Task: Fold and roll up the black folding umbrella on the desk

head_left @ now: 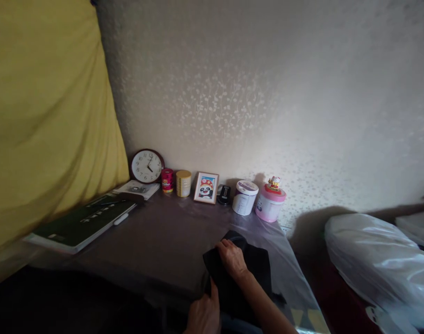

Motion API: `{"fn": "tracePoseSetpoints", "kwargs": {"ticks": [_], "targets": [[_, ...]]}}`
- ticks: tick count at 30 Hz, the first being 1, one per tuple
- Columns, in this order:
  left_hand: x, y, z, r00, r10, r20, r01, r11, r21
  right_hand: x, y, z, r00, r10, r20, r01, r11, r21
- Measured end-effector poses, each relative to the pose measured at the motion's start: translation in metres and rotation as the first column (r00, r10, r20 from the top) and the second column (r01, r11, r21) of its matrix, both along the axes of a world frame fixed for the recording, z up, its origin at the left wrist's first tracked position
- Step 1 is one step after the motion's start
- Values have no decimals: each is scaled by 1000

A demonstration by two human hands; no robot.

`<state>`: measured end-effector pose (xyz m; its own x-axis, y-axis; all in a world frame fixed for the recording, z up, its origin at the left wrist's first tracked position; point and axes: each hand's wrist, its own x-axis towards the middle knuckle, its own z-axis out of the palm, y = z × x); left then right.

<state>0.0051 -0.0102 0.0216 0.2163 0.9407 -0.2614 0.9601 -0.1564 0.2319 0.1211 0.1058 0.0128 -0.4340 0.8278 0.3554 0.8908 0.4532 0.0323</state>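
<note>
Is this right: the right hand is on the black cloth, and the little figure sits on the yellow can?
Not quite: the head view shows the little figure on the pink tub. The right hand is on the black cloth.

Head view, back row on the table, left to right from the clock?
Round dark-rimmed clock → red cylindrical can → yellow-lidded cylindrical can → rectangular framed panda picture → small black object → white cylindrical tub → pink-and-white cylindrical tub.

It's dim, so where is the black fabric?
The black fabric sits low, right of centre in the head view, over the table, under the right hand.
</note>
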Motion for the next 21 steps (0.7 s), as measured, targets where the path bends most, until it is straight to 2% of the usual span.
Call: {"fn": "tracePoseSetpoints", "kwargs": {"ticks": [2,4,6,9,11,13,17,21], "targets": [[-8,-3,-7,998,-24,60,24,1000,2,0,0,-1,999,13,-33,-12,1000,15],[-16,-5,-17,996,-27,86,21,998,66,1,0,-3,997,19,-74,-18,1000,22],[-21,-7,-26,995,-38,88,21,983,184,1,0,-6,992,30,-119,-27,999,25],[-22,-3,-32,981,-172,87,132,929,346,2,-1,-9,986,36,-160,-32,999,28],[-18,2,-34,958,-277,79,224,888,401,1,-1,-9,985,32,-169,-29,999,23],[-12,8,-39,947,-313,70,258,872,416,1,-2,-9,983,35,-180,-32,999,18],[-4,15,-54,961,-270,55,227,888,401,3,-4,-6,969,55,-239,-53,998,16],[-1,18,-67,964,-264,22,231,878,420,13,-16,-4,927,196,-321,-210,978,-9]]}}
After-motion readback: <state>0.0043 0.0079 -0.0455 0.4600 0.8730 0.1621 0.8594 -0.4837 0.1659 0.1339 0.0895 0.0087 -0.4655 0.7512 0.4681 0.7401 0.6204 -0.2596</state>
